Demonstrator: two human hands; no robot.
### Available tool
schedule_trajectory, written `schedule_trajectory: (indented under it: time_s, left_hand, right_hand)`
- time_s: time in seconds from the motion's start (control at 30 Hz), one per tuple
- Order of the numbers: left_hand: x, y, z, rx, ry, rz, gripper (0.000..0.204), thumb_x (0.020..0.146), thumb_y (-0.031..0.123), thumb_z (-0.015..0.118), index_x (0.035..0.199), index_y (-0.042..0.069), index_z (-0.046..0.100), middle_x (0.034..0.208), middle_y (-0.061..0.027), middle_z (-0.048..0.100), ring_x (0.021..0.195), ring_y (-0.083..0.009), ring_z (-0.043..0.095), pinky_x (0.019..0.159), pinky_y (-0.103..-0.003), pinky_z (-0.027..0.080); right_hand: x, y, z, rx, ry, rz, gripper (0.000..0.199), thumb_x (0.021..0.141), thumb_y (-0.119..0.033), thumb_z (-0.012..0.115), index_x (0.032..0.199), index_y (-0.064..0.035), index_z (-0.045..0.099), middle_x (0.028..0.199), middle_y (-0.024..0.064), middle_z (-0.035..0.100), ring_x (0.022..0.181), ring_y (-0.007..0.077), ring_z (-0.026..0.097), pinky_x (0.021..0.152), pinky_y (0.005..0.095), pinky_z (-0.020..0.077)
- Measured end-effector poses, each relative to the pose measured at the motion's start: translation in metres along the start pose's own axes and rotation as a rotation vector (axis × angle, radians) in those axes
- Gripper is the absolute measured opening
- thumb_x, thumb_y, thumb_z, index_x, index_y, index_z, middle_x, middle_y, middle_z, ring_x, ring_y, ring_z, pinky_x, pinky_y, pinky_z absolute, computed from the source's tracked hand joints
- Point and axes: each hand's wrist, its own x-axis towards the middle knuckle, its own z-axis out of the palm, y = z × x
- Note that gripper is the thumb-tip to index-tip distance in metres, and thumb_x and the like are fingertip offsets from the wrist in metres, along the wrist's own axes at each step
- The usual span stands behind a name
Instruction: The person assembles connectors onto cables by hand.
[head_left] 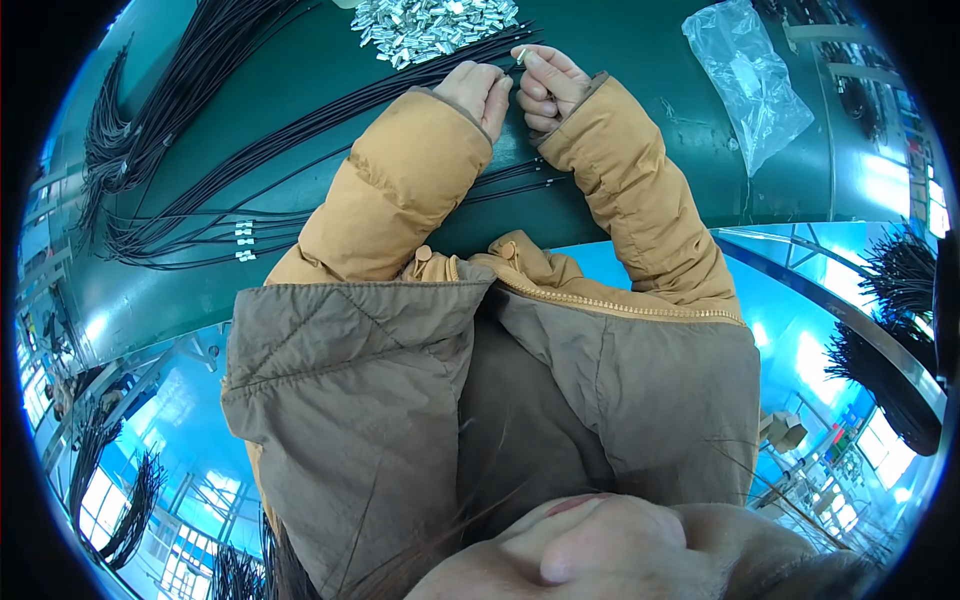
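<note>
My right hand (552, 85) is closed, with a small silver metal fitting (521, 57) pinched between thumb and forefinger. Close beside it on the left, my left hand (478, 92) is closed too, its thumb and fingertips pressed together; what they hold is hidden. A long bundle of thin black cables (290, 130) runs across the table and passes just beyond my left hand. Farther away lies a heap of small silver metal fittings (430, 28). Several cables with pale metal pieces (245, 243) on them lie under and left of my left forearm.
The green tabletop (690, 190) carries another thick bunch of black cables (185, 75) at the far left. A crumpled clear plastic bag (750, 90) lies at the right. Beyond the table, more cable bunches (885, 370) hang at the right, and a metal rail (840, 310) curves past there.
</note>
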Motion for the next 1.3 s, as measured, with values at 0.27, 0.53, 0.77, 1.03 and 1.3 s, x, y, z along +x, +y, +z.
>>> schedule_trajectory:
  time_s: [0.27, 0.53, 0.77, 1.03, 1.3]
  left_hand:
    - [0.004, 0.005, 0.0, -0.036, -0.02, -0.001, 0.002, 0.082, 0.011, 0.061, 0.082, 0.009, 0.062, 0.072, -0.0039, 0.058, 0.051, -0.0237, 0.052, 0.046, -0.032, 0.041]
    - [0.006, 0.006, -0.001, -0.06, 0.008, 0.02, 0.002, 0.081, 0.011, 0.062, 0.081, 0.009, 0.063, 0.071, -0.0038, 0.057, 0.05, -0.0229, 0.052, 0.045, -0.031, 0.041]
    - [-0.004, -0.004, -0.008, -0.002, 0.028, 0.005, 0.002, 0.08, 0.01, 0.062, 0.081, 0.009, 0.063, 0.07, -0.0035, 0.057, 0.049, -0.0229, 0.051, 0.044, -0.031, 0.042]
    - [0.001, -0.004, 0.004, -0.182, -0.034, -0.11, 0.013, 0.079, 0.01, 0.063, 0.091, 0.009, 0.065, 0.079, -0.0057, 0.059, 0.056, -0.021, 0.054, 0.049, -0.028, 0.044]
    - [0.0, 0.0, -0.006, -0.297, 0.023, -0.074, 0.02, 0.078, 0.004, 0.064, 0.098, 0.004, 0.063, 0.082, -0.0063, 0.058, 0.061, -0.0134, 0.052, 0.051, -0.021, 0.042]
  right_hand:
    - [-0.004, 0.0, 0.001, 0.062, 0.021, -0.017, 0.021, 0.097, -0.021, 0.051, 0.116, -0.0131, 0.056, 0.065, -0.0007, 0.045, 0.046, 0.0043, 0.031, 0.036, 0.0159, 0.0197]
    - [-0.005, 0.002, 0.006, 0.088, 0.049, -0.068, 0.023, 0.097, -0.02, 0.051, 0.119, -0.0134, 0.055, 0.068, 0.0007, 0.046, 0.047, 0.0045, 0.031, 0.036, 0.0159, 0.021]
    - [0.002, 0.02, 0.01, 0.062, 0.065, -0.075, 0.024, 0.097, -0.02, 0.051, 0.119, -0.0125, 0.055, 0.069, 0.0015, 0.046, 0.047, 0.0047, 0.031, 0.036, 0.0159, 0.0217]
    - [-0.008, 0.018, 0.008, -0.086, 0.102, -0.106, 0.024, 0.095, -0.018, 0.054, 0.117, -0.0086, 0.056, 0.066, 0.0016, 0.049, 0.048, 0.0046, 0.035, 0.036, 0.0166, 0.0219]
    - [-0.016, 0.016, 0.014, -0.747, 0.183, -0.232, 0.021, 0.093, -0.015, 0.056, 0.111, -0.0058, 0.058, 0.067, 0.0023, 0.053, 0.051, 0.0051, 0.041, 0.039, 0.0178, 0.0259]
